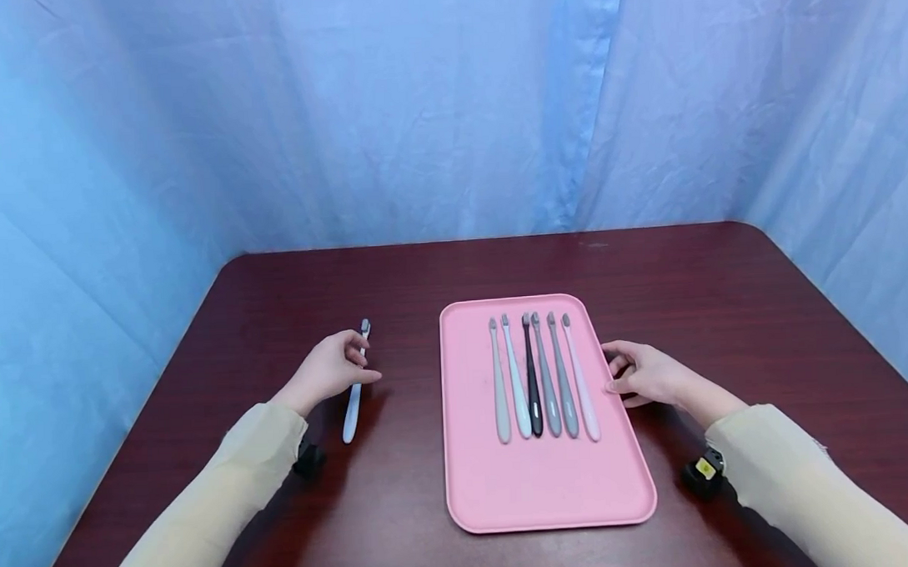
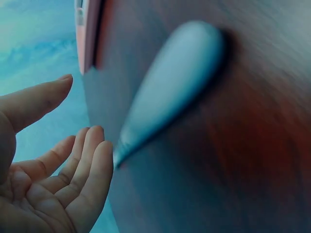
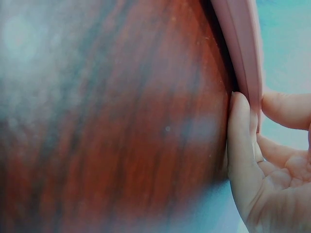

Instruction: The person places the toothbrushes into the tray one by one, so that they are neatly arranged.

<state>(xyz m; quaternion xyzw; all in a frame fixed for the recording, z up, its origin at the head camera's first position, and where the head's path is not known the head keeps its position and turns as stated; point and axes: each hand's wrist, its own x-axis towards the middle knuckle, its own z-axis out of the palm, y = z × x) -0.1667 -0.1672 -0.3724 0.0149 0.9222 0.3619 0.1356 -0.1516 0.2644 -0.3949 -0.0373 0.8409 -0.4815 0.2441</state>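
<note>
A toothbrush with a pale handle [image 1: 351,418] lies on the table left of the tray, bristle head away from me. Over its middle is my left hand [image 1: 328,371], fingers loosely bent and thumb apart; in the left wrist view nothing sits between thumb and fingers, and the toothbrush handle [image 2: 175,77] is beyond them. At the pink tray [image 1: 544,493], my right hand [image 1: 652,377] grips the right edge. The right wrist view shows the thumb at the rim [image 3: 245,53] and fingers against its outer side. Several toothbrushes lie side by side in the tray, including a black one [image 1: 532,381].
The dark reddish wooden table [image 1: 311,288] carries the tray right of its middle. Light blue curtains [image 1: 433,117] hang close behind the table and along both sides. A small black wrist camera [image 1: 703,473] is worn at the right sleeve.
</note>
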